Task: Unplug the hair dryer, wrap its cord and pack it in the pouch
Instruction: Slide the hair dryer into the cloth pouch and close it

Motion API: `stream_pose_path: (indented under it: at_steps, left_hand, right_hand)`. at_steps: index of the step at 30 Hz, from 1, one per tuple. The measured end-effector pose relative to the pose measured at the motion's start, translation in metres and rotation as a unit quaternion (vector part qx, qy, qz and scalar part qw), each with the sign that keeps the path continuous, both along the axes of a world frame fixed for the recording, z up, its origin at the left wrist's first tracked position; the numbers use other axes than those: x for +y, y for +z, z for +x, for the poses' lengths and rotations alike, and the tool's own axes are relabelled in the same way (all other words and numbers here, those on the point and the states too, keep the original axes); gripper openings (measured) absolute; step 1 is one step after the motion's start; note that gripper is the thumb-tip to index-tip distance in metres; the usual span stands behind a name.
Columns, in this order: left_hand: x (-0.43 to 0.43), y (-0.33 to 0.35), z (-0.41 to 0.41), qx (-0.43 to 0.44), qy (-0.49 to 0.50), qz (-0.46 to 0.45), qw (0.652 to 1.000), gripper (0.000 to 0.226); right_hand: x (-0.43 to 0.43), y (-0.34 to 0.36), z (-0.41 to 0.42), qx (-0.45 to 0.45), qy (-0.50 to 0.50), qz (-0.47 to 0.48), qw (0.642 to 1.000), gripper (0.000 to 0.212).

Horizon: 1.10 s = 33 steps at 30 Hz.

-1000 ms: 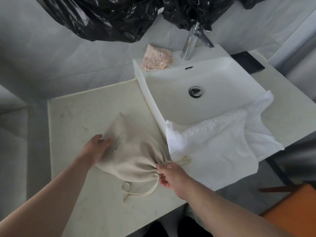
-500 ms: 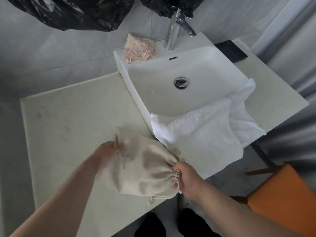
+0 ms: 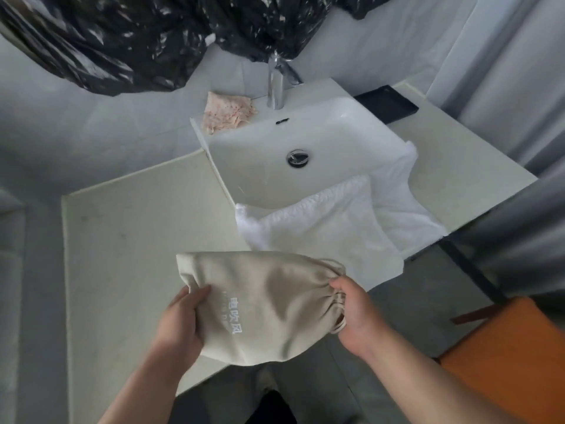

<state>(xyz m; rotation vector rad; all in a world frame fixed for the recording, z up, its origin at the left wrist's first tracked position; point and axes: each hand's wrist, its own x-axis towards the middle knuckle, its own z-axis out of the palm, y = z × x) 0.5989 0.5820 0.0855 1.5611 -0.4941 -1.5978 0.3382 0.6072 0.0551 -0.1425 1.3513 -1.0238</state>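
Observation:
A beige drawstring pouch (image 3: 269,304) with white printed characters bulges as if full, and both hands hold it over the front edge of the counter (image 3: 128,240). My left hand (image 3: 183,325) cups its closed bottom end, thumb on top. My right hand (image 3: 351,313) grips the gathered, cinched mouth with the drawstring loop by its palm. The hair dryer and its cord are hidden from view.
A white sink (image 3: 305,154) with a chrome tap (image 3: 276,84) sits behind, a white towel (image 3: 333,228) draped over its front rim. A pink cloth (image 3: 226,111) lies at the sink's back left. Black plastic (image 3: 137,35) hangs overhead. An orange seat (image 3: 513,362) is at lower right.
Both hands have lifted the pouch off the counter and drawn it toward me; it has turned so the printed side faces up. The drawstring mouth stays pinched in my right hand.

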Motion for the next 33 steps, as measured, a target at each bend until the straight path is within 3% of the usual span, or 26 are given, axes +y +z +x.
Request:
stream_pose_path:
  at_steps: [5,10,18,22,28,33]
  left_hand:
    - [0.019,0.035,-0.076,0.005,-0.031,-0.025,0.999,0.016]
    - [0.032,0.06,-0.155,0.038,-0.091,-0.074,0.992,0.027]
    - [0.036,0.071,-0.258,0.063,-0.125,-0.042,0.989,0.021]
    - [0.015,0.068,-0.289,0.046,-0.131,-0.036,0.99,0.022]
    - [-0.05,0.057,-0.325,0.062,-0.147,-0.033,0.987,0.02]
    - [-0.116,0.05,-0.362,0.088,-0.18,-0.023,0.979,0.024]
  right_hand:
    - [0.037,0.034,-0.073,-0.063,-0.062,-0.056,0.995,0.026]
    - [0.079,0.062,-0.144,-0.069,-0.117,-0.09,0.987,0.028]
    - [0.11,0.085,-0.229,-0.066,-0.186,-0.079,0.977,0.031]
    - [0.097,0.087,-0.253,-0.092,-0.199,-0.089,0.972,0.033]
    - [0.041,0.078,-0.285,-0.067,-0.222,-0.081,0.969,0.037]
    - [-0.013,0.087,-0.319,-0.031,-0.237,-0.076,0.968,0.029]
